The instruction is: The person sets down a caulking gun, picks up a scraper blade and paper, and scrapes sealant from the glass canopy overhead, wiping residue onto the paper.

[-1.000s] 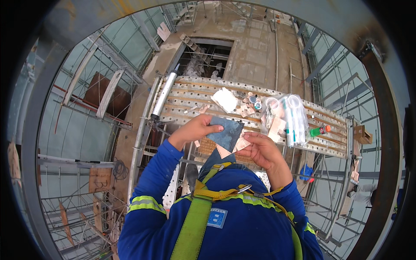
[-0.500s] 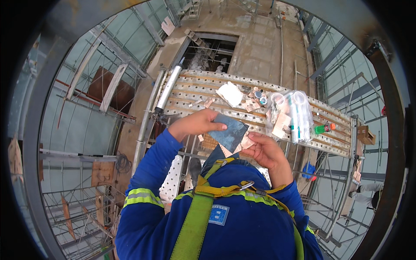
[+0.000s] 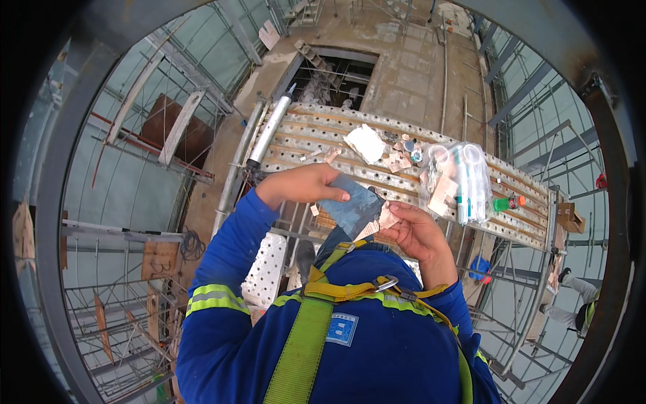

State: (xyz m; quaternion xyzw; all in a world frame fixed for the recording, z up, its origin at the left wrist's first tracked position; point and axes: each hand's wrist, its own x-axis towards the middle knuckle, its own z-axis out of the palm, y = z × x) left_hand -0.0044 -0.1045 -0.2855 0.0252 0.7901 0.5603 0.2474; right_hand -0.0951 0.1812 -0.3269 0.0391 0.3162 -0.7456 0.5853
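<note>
Two hands, both occupied: the left hand (image 3: 296,187) pinches one dark blue-grey sheet (image 3: 350,210), which sits between them; the right hand (image 3: 414,232) grips one tan piece (image 3: 388,217). Beyond the right hand we count one clear bag (image 3: 482,180), one green bottle (image 3: 505,203). Nearer us: one blue-white chest label (image 3: 342,329), fine print illegible.

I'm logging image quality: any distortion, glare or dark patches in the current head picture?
Head view: the grey beam bows near the rim, with black corners; head view: the white sheet looks washed out; head view: the floor opening is dark inside; head view: the left hand and blue-grey sheet read clearly.
</note>
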